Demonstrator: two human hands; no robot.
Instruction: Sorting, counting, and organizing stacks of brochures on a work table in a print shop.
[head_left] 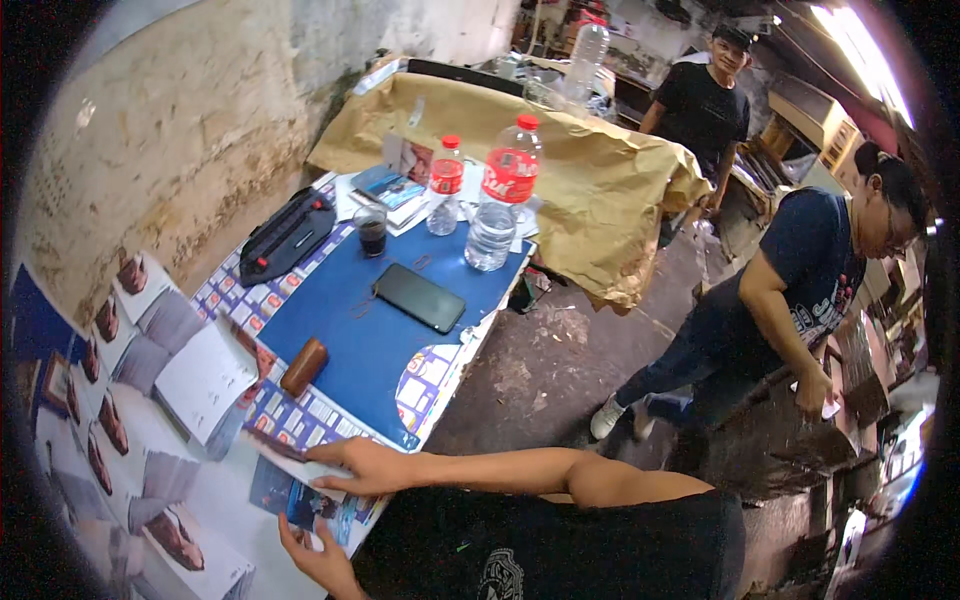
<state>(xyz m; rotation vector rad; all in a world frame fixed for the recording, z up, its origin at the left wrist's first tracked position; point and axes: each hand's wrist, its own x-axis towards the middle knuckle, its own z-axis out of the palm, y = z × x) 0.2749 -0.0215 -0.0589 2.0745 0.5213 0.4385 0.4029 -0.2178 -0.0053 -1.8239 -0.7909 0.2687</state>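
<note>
My right hand point(365, 467) reaches in from the right and is closed on a thin printed sheet point(275, 446), thumb and fingers at its right end. Just below it, my left hand point(325, 565) has its thumb and a finger at the lower edge of a blue printed card point(285, 490), which lies partly under the sheet. The fingers seem to pinch that edge; the exact contact is small. To the left stands a thick stack of white printed sheets point(205, 385), with several more stacks showing brown shoe-like pictures point(113, 425).
On a blue board point(330, 290) lie a dark phone point(420, 298) and a brown case point(304, 367). A cup of dark drink point(372, 232), two red-capped bottles point(500, 195) and a black pouch point(288, 237) are farther back. Two people point(780, 270) stand at the right.
</note>
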